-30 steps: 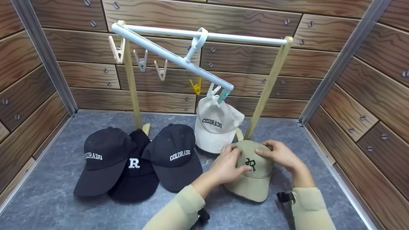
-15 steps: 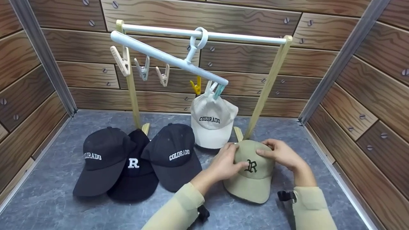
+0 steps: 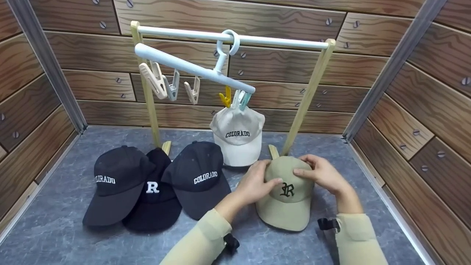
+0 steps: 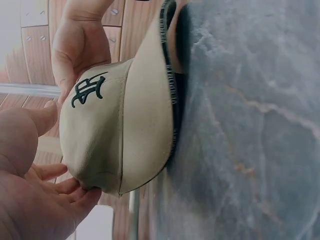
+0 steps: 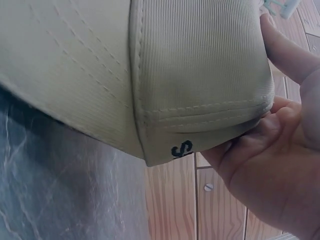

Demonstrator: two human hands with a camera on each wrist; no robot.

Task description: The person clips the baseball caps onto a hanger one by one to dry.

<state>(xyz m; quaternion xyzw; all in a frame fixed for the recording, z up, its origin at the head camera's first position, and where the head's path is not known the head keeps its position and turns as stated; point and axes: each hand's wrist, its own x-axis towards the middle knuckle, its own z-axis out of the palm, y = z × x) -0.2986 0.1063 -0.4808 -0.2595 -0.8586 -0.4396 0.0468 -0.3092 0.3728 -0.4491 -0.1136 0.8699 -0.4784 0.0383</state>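
A khaki baseball cap (image 3: 285, 209) with a dark embroidered letter stands upright, brim toward me, at the right of the head view. My left hand (image 3: 254, 183) holds the crown's left side, thumb near the letter and fingers round the edge. On the other side my right hand (image 3: 323, 173) grips the crown, its thumb on the front and its fingers behind. In the left wrist view the brim (image 4: 150, 95) shows with its dark underside near the grey surface. Behind, a white cap (image 3: 237, 136) marked COLORADO hangs from clothespins (image 3: 241, 99) at the low right end of a tilted hanger (image 3: 191, 68).
The hanger hooks over a white rail (image 3: 279, 41) on wooden posts (image 3: 309, 99). Several other pins hang from it, including a yellow clothespin (image 3: 226, 97). At left lie a black COLORADO cap (image 3: 119, 169), a black R cap (image 3: 154, 209) and another black COLORADO cap (image 3: 200, 165).
The hanger has swung and levelled somewhat, its white cap shifting left and up. The khaki cap has turned so its letter shows more fully; both hands stay on it.
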